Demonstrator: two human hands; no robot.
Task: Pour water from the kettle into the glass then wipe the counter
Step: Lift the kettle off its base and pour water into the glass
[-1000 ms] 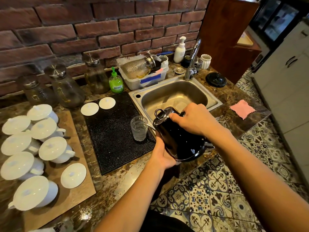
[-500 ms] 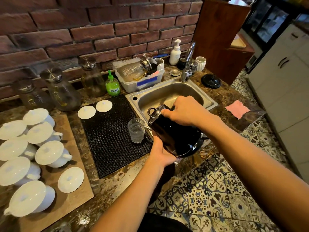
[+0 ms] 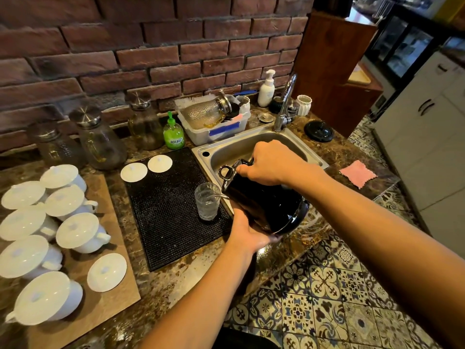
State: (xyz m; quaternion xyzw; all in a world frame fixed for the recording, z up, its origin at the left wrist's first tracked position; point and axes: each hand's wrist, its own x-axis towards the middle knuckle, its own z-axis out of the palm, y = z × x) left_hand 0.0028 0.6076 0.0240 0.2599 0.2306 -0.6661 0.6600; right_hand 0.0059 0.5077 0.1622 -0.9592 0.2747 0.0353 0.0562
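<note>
The black kettle [image 3: 261, 205] is tilted over the glass [image 3: 206, 201] on the mat. The right hand [image 3: 273, 163] is wrapped around its handle, and the left hand [image 3: 247, 229] is cupped under its base. The glossy body is judged heavy and slippery, so two-handed support is advised.

You see a glossy black kettle [image 3: 261, 205], clear glass [image 3: 206, 201], brushed steel sink [image 3: 254, 144], polished marbled stone desk [image 3: 176, 278], matt textured rubber mat [image 3: 166, 210], fuzzy pink cloth [image 3: 357, 173].

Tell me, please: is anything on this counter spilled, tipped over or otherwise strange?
No spill shows. The kettle is tilted on purpose, its spout over the glass. Only oddities: a textured glass jar lies on its side in the dish tub, and three white lids lie loose without cups.
</note>
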